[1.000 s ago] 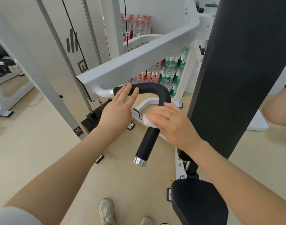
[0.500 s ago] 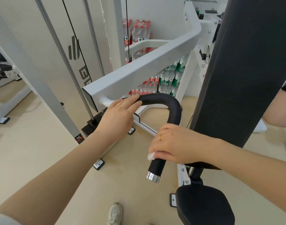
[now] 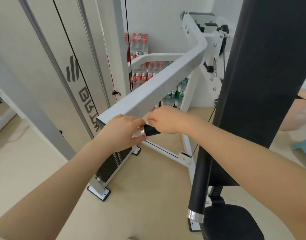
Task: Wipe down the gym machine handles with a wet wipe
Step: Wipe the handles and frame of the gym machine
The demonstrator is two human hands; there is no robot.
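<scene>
Both hands have moved since half a second ago: they now meet at the silver-capped end of a short black handle (image 3: pixel 151 130) under the near end of the white machine arm (image 3: pixel 159 84), and the view has swung up and left. Before, the right hand gripped the lower part of the curved grip and the left lay on its top. Now the left hand (image 3: pixel 121 131) curls around the cap, with a bit of white wipe (image 3: pixel 137 134) showing at its fingers. The right hand (image 3: pixel 166 120) grasps the black part just right of it, pinching more wipe at its fingertips. Another long black handle (image 3: pixel 198 181) hangs lower right, beside the dark back pad (image 3: pixel 270 84). Far behind the arm, shrink-wrapped packs of water bottles (image 3: pixel 140 47) are stacked against the wall.
</scene>
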